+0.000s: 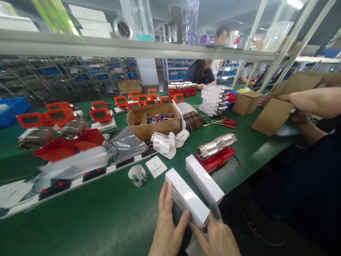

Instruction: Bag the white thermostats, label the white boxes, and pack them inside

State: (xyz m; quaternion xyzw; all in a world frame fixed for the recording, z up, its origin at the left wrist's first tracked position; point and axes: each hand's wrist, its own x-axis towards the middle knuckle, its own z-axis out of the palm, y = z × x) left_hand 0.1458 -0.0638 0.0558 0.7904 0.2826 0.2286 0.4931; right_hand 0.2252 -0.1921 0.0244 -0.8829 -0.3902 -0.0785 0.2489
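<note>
Both of my hands hold a long white box at the near edge of the green table. My left hand grips its left side, fingers laid along it and thumb across the near end. My right hand pinches the box's near right corner from below. A second white box lies just to the right, touching nothing of mine. Beyond it stands a red part with shiny metal cylinders.
A label roll and a white card lie ahead of my left hand. Further back are paper rolls, an open cardboard box, orange devices, stacked white boxes. A co-worker's arms handle a carton at the right.
</note>
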